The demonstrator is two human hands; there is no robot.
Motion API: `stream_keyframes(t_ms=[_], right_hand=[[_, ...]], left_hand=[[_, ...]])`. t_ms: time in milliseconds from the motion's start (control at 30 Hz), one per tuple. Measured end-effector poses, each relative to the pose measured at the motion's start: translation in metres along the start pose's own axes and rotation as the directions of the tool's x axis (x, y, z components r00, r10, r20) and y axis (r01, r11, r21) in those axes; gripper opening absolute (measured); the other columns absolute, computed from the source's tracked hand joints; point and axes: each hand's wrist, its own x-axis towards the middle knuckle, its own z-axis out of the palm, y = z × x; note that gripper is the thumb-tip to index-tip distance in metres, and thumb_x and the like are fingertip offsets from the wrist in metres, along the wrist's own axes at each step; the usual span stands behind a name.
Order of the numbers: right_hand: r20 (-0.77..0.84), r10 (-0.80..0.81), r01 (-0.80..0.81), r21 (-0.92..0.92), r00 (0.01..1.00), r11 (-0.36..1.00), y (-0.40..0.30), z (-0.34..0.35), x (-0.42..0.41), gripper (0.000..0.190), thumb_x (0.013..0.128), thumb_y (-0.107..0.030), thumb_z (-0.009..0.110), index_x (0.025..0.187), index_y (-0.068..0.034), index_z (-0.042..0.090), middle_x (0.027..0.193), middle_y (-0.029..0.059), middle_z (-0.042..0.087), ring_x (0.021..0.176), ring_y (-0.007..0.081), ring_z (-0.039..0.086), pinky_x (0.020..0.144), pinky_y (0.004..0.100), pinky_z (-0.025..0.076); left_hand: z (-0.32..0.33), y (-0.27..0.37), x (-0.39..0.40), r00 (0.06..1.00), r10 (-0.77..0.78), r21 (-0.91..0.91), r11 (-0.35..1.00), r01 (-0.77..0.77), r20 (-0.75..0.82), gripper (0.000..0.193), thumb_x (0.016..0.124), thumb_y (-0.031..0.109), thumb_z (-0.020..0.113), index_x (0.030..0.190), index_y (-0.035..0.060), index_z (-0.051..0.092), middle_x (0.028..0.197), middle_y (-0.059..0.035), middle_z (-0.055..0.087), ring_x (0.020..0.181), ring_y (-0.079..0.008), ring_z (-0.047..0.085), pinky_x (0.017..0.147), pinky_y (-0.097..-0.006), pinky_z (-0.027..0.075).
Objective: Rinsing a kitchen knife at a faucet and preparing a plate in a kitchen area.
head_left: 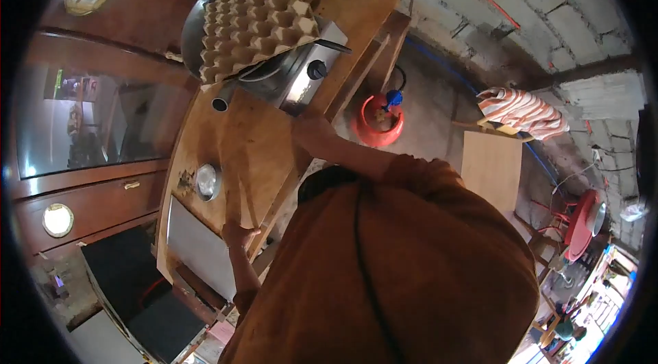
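Observation:
My left hand [239, 234] rests near the front edge of the wooden table [216, 140], thumb and fingers apart, with nothing in it. A dark smudged stain and a small round metal bowl [207, 182] with something pale inside lie beyond it. My right hand [308, 132] is at the table's front edge, just by the corner of a gas stove [303, 84]; its fingers are blurred and I cannot make out their pose. On the stove, a cardboard egg tray [257, 19] lies tilted over a large metal wok [193, 45], hiding much of it.
A grey flat panel [198, 243] covers the table's left end. Below the right end stands a red gas cylinder [378, 122] with a blue regulator [394, 98]. A chair [491, 168] bears a striped cloth [524, 112]. A wooden cabinet [103, 174] borders the far side. Another person [565, 330] is distant.

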Motion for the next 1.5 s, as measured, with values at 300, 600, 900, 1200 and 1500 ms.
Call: stream_keyframes(t_ms=[300, 600, 900, 1200, 1500], right_hand=[[-0.066, -0.102, 0.102, 0.003, 0.993, 0.995, 0.005, 0.005, -0.006, 0.048, 0.073, -0.011, 0.069, 0.12, -0.006, 0.065, 0.105, 0.0147, 0.071, 0.1, 0.0318, 0.068, 0.085, 0.0448, 0.057], [0.166, -0.063, 0.066, -0.01, 0.984, 0.998, -0.007, -0.045, -0.013, 0.08, 0.071, -0.013, 0.079, 0.143, -0.023, 0.048, 0.137, 0.0083, 0.059, 0.132, 0.028, 0.052, 0.091, 0.0439, 0.058], [-0.049, -0.131, 0.12, -0.18, 0.99, 0.976, 0.0, -0.008, -0.004, 0.038, 0.084, -0.017, 0.067, 0.122, -0.014, 0.066, 0.133, 0.0061, 0.059, 0.13, 0.0283, 0.053, 0.088, 0.0458, 0.058], [0.165, 0.036, -0.01, -0.153, 0.986, 0.988, 0.006, 0.0, -0.003, 0.062, 0.069, -0.028, 0.081, 0.127, -0.018, 0.065, 0.135, 0.0035, 0.055, 0.127, 0.0262, 0.053, 0.094, 0.0408, 0.054], [0.036, -0.132, 0.136, -0.193, 0.991, 0.972, 0.012, -0.001, -0.005, 0.071, 0.066, -0.031, 0.083, 0.132, -0.016, 0.063, 0.135, 0.0053, 0.054, 0.136, 0.0273, 0.045, 0.102, 0.0442, 0.05]], left_hand=[[-0.001, 0.002, -0.005, 0.997, -0.05, -0.037, 0.998, 0.052, 0.061, 0.074, 0.043, 0.046, 0.098, 0.098, 0.0014, 0.073, 0.091, -0.0159, 0.074, 0.083, -0.0332, 0.072, 0.077, -0.0403, 0.059], [-0.004, 0.001, -0.006, 0.994, -0.071, -0.201, 0.976, 0.087, 0.087, 0.084, 0.039, 0.041, 0.098, 0.11, 0.0036, 0.071, 0.108, -0.0172, 0.072, 0.104, -0.0318, 0.069, 0.093, -0.043, 0.053], [0.0, 0.001, -0.009, 0.998, -0.067, -0.075, 0.995, 0.068, 0.014, 0.091, 0.04, 0.039, 0.099, 0.117, 0.003, 0.068, 0.116, -0.0185, 0.07, 0.113, -0.034, 0.065, 0.103, -0.045, 0.048], [0.003, 0.0, -0.006, 0.999, -0.036, -0.187, 0.982, 0.04, 0.026, 0.082, 0.043, 0.044, 0.098, 0.11, 0.0054, 0.072, 0.113, -0.0155, 0.071, 0.117, -0.0309, 0.062, 0.101, -0.0443, 0.047], [-0.014, 0.008, -0.004, 0.971, -0.151, -0.012, 0.988, 0.156, 0.183, 0.085, 0.044, 0.052, 0.096, 0.109, 0.0033, 0.073, 0.122, -0.0152, 0.066, 0.118, -0.0292, 0.062, 0.103, -0.0427, 0.047]])
